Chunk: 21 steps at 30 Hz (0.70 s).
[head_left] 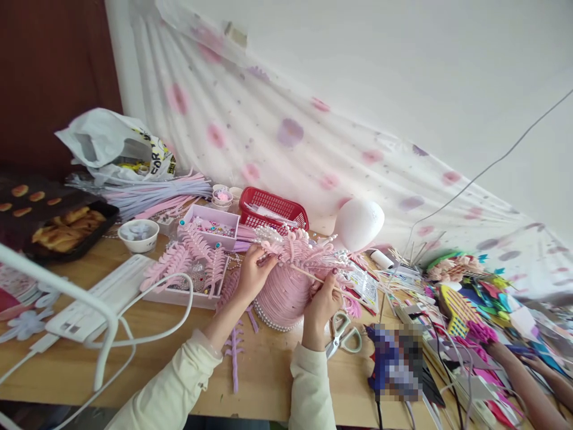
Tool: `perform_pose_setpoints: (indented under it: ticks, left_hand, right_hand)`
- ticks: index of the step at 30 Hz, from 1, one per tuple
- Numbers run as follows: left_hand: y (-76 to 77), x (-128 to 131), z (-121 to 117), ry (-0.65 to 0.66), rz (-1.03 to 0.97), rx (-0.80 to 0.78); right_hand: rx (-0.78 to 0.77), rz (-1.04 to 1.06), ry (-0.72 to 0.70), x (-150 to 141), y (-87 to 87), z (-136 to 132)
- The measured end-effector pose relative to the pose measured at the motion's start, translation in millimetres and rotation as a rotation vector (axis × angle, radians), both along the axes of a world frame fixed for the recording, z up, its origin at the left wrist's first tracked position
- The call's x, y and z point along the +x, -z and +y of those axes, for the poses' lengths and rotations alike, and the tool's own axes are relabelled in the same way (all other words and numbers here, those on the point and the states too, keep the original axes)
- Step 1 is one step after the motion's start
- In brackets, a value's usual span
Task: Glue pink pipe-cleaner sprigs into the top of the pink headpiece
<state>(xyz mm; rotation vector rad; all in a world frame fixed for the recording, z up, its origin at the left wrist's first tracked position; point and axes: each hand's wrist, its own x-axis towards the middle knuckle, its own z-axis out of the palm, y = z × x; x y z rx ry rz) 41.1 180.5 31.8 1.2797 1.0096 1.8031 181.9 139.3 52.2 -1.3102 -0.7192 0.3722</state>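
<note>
A dome-shaped pink headpiece point(284, 298) stands on the table, wrapped in pink strands, with pearl beads along its lower rim and pink loops and pearl sprays on top. My left hand point(257, 272) is at its upper left, thumb and fingers pinched against the decorations; what they grip is too small to make out. At the right side, my right hand point(323, 301) is closed round a thin wooden stick point(308, 274), whose tip reaches the front of the decorations. Scissors point(344, 337) lie by my right wrist. A purple chenille stem point(234, 358) lies below my left hand.
Left are a box of pink chenille fronds point(179, 297), a white power strip point(96, 298), a lamp arm point(58, 285) and a bowl point(138, 239). Behind stand a red basket point(273, 206) and a white balloon point(359, 224). At right are a blue tool point(380, 361), cords and another person's hands point(496, 349).
</note>
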Motion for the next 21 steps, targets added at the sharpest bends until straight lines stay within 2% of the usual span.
perform_pose_setpoints:
  ticks: [4, 12, 21]
  left_hand:
    - [-6.1, -4.2, -3.0, -0.060, 0.027, 0.013]
    - [-11.7, -4.5, 0.5, 0.000, 0.030, -0.016]
    - [-20.6, -2.9, 2.0, -0.041, 0.038, -0.101]
  right_hand:
    - [0.033, 0.007, -0.045, 2.0, 0.4, -0.6]
    - [0.020, -0.032, -0.060, 1.5, 1.1, -2.1]
    - [0.013, 0.050, -0.072, 1.4, 4.7, -0.8]
